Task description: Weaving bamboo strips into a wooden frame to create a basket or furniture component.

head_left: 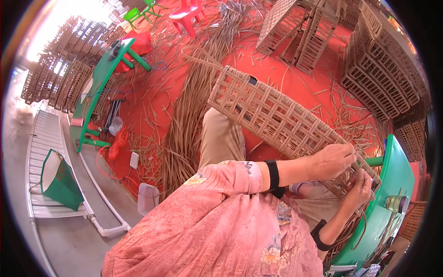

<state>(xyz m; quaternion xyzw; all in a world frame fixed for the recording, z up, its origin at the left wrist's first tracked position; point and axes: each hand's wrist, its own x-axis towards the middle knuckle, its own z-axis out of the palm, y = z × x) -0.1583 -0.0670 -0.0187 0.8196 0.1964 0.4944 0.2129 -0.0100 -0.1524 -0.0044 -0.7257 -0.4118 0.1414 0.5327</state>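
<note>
A long light-brown woven basket (277,115) with an open lattice side lies slanted across my lap, its far end over my knee. At its near right end, my left hand (333,161) is closed, fingertips pinched at the rim. Just below, my right hand (359,190) pinches the basket's edge with thumb and fingers. Whether either hand also grips a thin strip is hidden by the fingers. One loose brown strip (363,231) curves down below my right hand. Another looped strand (198,53) sticks out from the basket's far end.
A bundle of long flat strips (184,124) runs over the red floor (152,97). Close on my right stands a green table (387,184) bearing a jar (396,203). Stacked baskets (378,69) rise at right. Left are another green table (94,92) and a green bag (62,180).
</note>
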